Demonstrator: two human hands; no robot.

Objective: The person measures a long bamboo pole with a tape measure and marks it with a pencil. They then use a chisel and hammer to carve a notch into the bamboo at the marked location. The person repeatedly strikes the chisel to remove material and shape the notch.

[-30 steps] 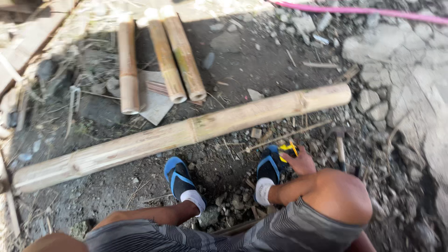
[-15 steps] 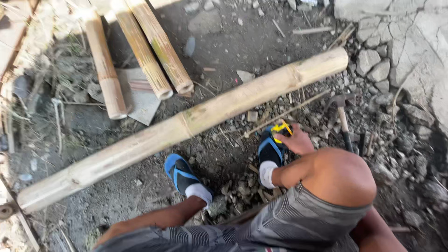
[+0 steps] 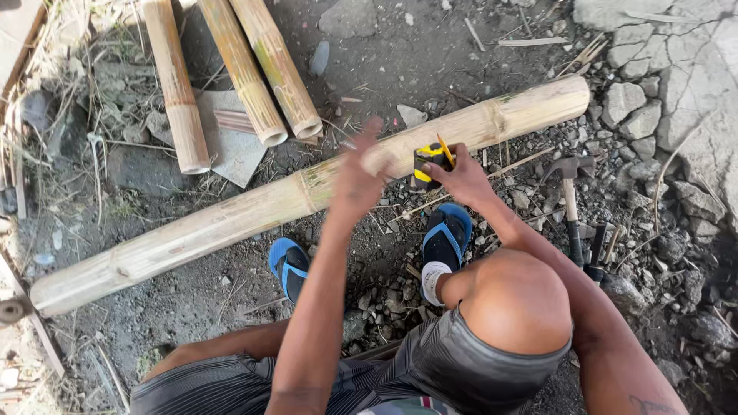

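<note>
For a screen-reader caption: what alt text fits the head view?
A squatting person's right hand holds a yellow-and-black tape measure against a long bamboo pole on gravelly ground, the left hand blurred beside it. Three shorter bamboo pieces and a hammer lie nearby.

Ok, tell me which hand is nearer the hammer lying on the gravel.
Right. The right hand holds a tape measure just beside the hammer; the left hand is farther off, over the long bamboo pole.

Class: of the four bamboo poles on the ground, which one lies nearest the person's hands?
The long bamboo pole lying crosswise before the feet; the three short ones lie farther off.
</note>
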